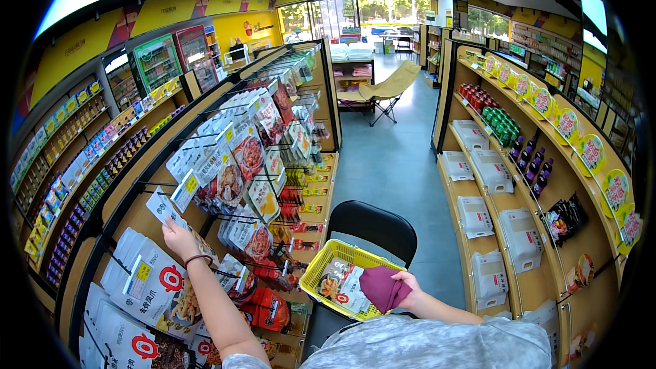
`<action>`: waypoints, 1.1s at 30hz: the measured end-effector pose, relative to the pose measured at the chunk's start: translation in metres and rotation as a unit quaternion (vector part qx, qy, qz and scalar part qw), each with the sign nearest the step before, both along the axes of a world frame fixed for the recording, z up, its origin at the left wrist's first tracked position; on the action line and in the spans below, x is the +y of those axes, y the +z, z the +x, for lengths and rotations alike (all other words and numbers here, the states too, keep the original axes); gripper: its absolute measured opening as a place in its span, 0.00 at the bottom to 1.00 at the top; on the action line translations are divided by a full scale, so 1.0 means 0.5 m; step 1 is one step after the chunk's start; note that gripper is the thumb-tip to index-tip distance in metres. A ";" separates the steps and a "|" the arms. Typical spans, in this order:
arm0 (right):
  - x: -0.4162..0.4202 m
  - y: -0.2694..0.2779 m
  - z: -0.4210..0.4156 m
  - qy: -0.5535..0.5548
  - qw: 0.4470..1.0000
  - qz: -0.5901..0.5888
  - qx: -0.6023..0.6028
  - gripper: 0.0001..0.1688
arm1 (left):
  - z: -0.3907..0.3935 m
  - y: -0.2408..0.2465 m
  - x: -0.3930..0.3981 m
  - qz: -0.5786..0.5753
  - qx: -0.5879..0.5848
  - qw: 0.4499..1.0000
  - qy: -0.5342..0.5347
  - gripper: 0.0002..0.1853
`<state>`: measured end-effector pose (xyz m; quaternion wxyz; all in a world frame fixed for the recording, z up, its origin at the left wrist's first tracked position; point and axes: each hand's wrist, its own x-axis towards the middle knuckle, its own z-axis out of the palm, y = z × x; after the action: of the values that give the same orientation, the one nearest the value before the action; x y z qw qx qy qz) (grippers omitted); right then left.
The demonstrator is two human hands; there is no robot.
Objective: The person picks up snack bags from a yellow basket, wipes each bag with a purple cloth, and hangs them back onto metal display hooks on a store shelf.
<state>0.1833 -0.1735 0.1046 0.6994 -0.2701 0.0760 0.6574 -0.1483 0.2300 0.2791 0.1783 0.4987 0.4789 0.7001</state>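
Observation:
My left hand (180,240) reaches to the rack at the left, its fingers on the edge of a white snack pouch (161,207) beside a price-tag holder (184,190). Most of that pouch's lower part is behind my hand and wrist. In my right hand (406,291) is a bunched maroon cloth (382,287), held over the right side of a yellow plastic basket (313,272). Printed food pouches (335,287) lie inside the basket, partly covered by the cloth. The basket rests on a black folding chair (376,225).
Hooks at left carry many hanging pouches (249,151), with large white pouches (154,282) below my left forearm. Shelves at right hold purple bottles (533,169), green cans (499,125) and white packages (520,238). Down the aisle (384,164) stands a tan folding lounge chair (392,84).

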 end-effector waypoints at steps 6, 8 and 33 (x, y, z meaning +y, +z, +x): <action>0.008 0.021 -0.006 0.007 1.000 -0.027 -0.012 0.32 | 0.007 0.022 -0.099 0.003 -0.003 0.994 -0.110 0.19; 0.007 0.038 -0.006 0.015 1.000 -0.022 -0.010 0.32 | 0.000 0.019 -0.117 -0.009 -0.029 0.986 -0.163 0.19; 0.197 0.293 -0.112 -0.048 0.882 0.240 -0.403 0.17 | 0.162 -0.116 -0.410 -0.189 -0.385 0.638 -0.640 0.21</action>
<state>0.1272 -0.0750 0.2512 0.7441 -0.3314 -0.3591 0.4555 -0.0674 0.0249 0.2211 0.8401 0.3215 0.0500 0.4341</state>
